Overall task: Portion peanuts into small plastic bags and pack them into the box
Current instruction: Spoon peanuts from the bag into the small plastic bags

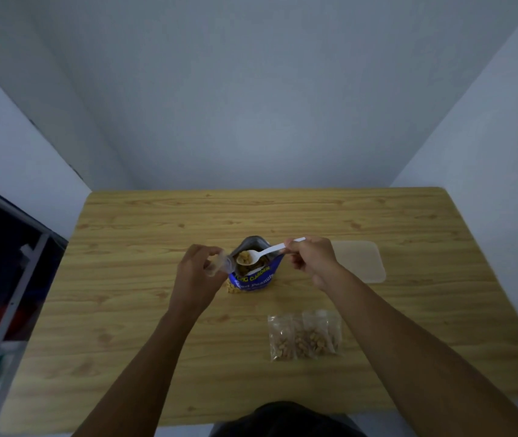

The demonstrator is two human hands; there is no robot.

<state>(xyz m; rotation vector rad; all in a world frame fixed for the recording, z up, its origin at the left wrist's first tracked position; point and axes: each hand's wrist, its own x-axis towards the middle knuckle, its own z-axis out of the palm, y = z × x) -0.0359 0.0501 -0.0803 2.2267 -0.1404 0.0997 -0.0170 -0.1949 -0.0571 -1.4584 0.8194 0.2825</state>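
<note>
Several filled bags [305, 337]: small, clear, overlapping side by side on the wooden table [125, 310], nearest the person, right of centre.
Left hand [196, 272]: fingers curled round an empty clear bag [220, 265], held just beside the peanut pouch [253, 274].
Right hand [311, 258]: pinches the handle of a white spoon [264, 255].
Spoon load: peanuts [245, 258] in the bowl, above the pouch's open mouth.
Pouch: blue, upright, mid-table between both hands.
Translucent container [358, 261]: flat on the table beyond the right hand; box or lid, cannot tell.
</note>
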